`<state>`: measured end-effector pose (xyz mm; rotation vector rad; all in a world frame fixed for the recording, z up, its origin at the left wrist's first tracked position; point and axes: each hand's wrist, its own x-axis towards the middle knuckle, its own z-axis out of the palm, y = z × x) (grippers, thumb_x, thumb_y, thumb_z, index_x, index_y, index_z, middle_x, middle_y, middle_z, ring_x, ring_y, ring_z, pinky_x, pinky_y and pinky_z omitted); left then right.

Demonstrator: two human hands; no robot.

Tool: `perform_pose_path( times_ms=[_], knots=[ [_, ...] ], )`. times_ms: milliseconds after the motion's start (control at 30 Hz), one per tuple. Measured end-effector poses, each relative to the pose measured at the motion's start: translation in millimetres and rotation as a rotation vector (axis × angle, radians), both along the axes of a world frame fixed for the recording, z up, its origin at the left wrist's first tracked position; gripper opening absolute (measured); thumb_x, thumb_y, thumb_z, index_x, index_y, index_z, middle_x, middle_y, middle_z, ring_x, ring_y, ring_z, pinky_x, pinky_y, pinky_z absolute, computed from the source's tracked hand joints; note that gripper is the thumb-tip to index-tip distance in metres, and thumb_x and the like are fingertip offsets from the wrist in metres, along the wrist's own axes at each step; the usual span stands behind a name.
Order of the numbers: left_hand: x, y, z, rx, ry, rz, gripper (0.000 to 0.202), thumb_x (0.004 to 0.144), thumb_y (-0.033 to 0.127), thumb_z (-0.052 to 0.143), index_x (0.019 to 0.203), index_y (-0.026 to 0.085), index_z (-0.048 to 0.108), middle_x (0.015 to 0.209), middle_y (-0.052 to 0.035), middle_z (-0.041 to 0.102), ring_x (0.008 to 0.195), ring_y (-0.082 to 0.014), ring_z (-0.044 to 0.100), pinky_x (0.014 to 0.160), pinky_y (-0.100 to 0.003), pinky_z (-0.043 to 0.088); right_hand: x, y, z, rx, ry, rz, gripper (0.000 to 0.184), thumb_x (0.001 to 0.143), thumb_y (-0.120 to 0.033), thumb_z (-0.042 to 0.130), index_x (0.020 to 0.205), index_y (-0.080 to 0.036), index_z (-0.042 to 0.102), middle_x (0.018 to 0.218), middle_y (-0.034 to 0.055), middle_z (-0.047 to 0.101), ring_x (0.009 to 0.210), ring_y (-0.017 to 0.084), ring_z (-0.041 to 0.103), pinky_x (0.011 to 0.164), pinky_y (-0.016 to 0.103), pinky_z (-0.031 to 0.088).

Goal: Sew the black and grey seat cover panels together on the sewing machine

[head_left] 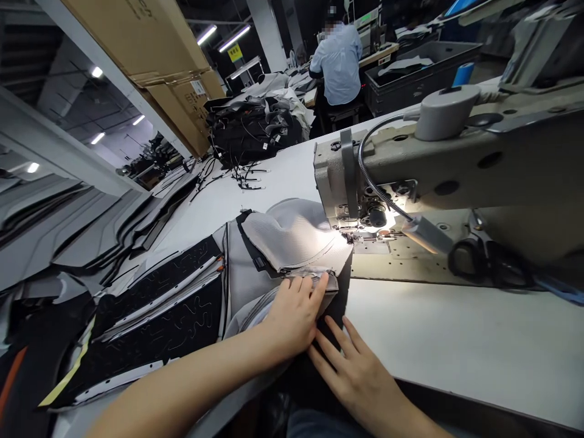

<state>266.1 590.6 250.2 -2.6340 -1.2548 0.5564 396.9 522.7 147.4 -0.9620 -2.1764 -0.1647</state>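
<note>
A grey and black sewn fabric cover point(292, 228) lies on the white table, its right edge under the needle area of a sewing machine point(376, 213). My left hand point(292, 316) is closed on the folded near edge of this cover, the fingers bent over the seam and the index finger straighter. Just right of it and lower, my right hand point(353, 365) rests with fingers spread, its fingertips on a dark strip of the cover. The machine's lamp point(426, 234) lights the fabric at the needle. Left of my hands, black panels point(182, 310) with looping wires are part of the spread material.
Black-handled scissors point(483, 255) lie on the machine bed. Behind the cover are piled black and grey pieces point(255, 128) with cables, and cardboard boxes point(141, 48). Stacked grey panels point(68, 219) are at left. A person in a light blue shirt point(340, 64) sits beyond, near a dark bin point(415, 76).
</note>
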Motion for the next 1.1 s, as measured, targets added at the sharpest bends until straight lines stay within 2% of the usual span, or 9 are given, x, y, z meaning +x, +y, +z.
perform_pose_path(
  times_ms=[100,200,367,533,667,800,900,1000,1100],
  knots=[
    [-6.7,-3.3,-0.8,0.084,0.081,-0.059,0.072,0.080,0.016,0.052,0.145,0.018,0.022,0.121,-0.0139,0.050,0.109,-0.0278,0.046,0.089,-0.043,0.040,-2.6,2.1,10.5,-0.037,0.061,0.087,0.028,0.085,-0.020,0.048,0.109,-0.018,0.063,0.108,0.0088,0.065,0.108,0.027,0.056,0.099,0.045,0.039],
    [-7.2,7.7,-11.4,0.211,0.089,-0.045,0.064,0.085,0.015,0.049,0.145,0.019,0.025,0.132,-0.0151,0.043,0.119,-0.0305,0.039,0.095,-0.046,0.036,-3.9,5.9,14.9,-0.079,0.041,0.122,0.028,0.082,-0.019,0.050,0.106,-0.017,0.064,0.105,0.0093,0.067,0.103,0.025,0.059,0.094,0.040,0.043],
    [-10.0,39.4,-15.7,0.176,-0.011,-0.044,0.052,0.088,0.013,0.042,0.139,0.018,0.036,0.105,-0.0109,0.056,0.095,-0.0247,0.051,0.078,-0.038,0.043,-5.9,9.7,16.1,-0.122,-0.056,0.112,0.034,0.083,-0.024,0.053,0.116,-0.017,0.059,0.117,0.0154,0.062,0.111,0.032,0.054,0.095,0.050,0.040],
    [-19.4,43.4,-8.9,0.041,-0.312,-0.008,0.048,0.081,0.003,0.035,0.118,0.024,0.058,0.086,-0.0035,0.056,0.080,-0.0169,0.052,0.072,-0.028,0.044,6.4,15.4,23.2,-0.077,-0.073,0.204,0.030,0.081,-0.022,0.054,0.111,-0.019,0.060,0.113,0.0122,0.064,0.109,0.029,0.056,0.097,0.044,0.040],
    [-12.9,37.4,-11.3,-0.068,-0.309,-0.040,0.043,0.080,0.018,0.045,0.123,0.017,0.051,0.093,-0.0067,0.056,0.080,-0.0190,0.054,0.070,-0.030,0.047,11.7,24.5,17.3,-0.072,-0.052,0.056,0.031,0.077,-0.020,0.058,0.108,-0.014,0.062,0.115,0.0161,0.062,0.111,0.030,0.054,0.099,0.043,0.040],
    [-3.7,38.7,-8.3,-0.163,-0.261,-0.021,0.067,0.075,0.049,0.060,0.129,0.013,0.043,0.105,-0.0098,0.054,0.084,-0.0233,0.056,0.068,-0.034,0.050,9.0,23.3,8.6,-0.011,-0.138,0.038,0.034,0.076,-0.015,0.057,0.109,-0.007,0.061,0.106,0.0194,0.064,0.107,0.031,0.057,0.096,0.044,0.042],
    [-0.8,37.8,-8.2,-0.116,-0.178,-0.020,0.055,0.076,0.031,0.061,0.126,0.014,0.045,0.101,-0.0089,0.055,0.086,-0.0238,0.056,0.068,-0.034,0.049,8.8,18.1,6.2,-0.013,-0.125,0.053,0.040,0.076,-0.016,0.057,0.115,-0.006,0.059,0.115,0.0190,0.061,0.112,0.033,0.053,0.097,0.044,0.042],
    [-2.8,32.6,-15.4,0.002,-0.111,-0.083,0.031,0.084,0.016,0.047,0.115,0.013,0.052,0.092,-0.0091,0.057,0.087,-0.0245,0.054,0.071,-0.037,0.047,9.6,16.1,5.2,-0.036,-0.105,0.049,0.040,0.078,-0.016,0.056,0.116,-0.007,0.058,0.119,0.0187,0.060,0.115,0.032,0.051,0.098,0.044,0.041],
    [-8.4,27.8,-24.3,0.074,-0.160,-0.212,0.032,0.089,0.014,0.036,0.116,0.012,0.053,0.112,-0.0119,0.057,0.097,-0.0245,0.052,0.079,-0.038,0.045,8.8,17.1,4.6,-0.023,-0.099,0.047,0.037,0.078,-0.015,0.054,0.114,-0.007,0.059,0.116,0.0189,0.061,0.113,0.031,0.052,0.099,0.044,0.040]
  ],
)
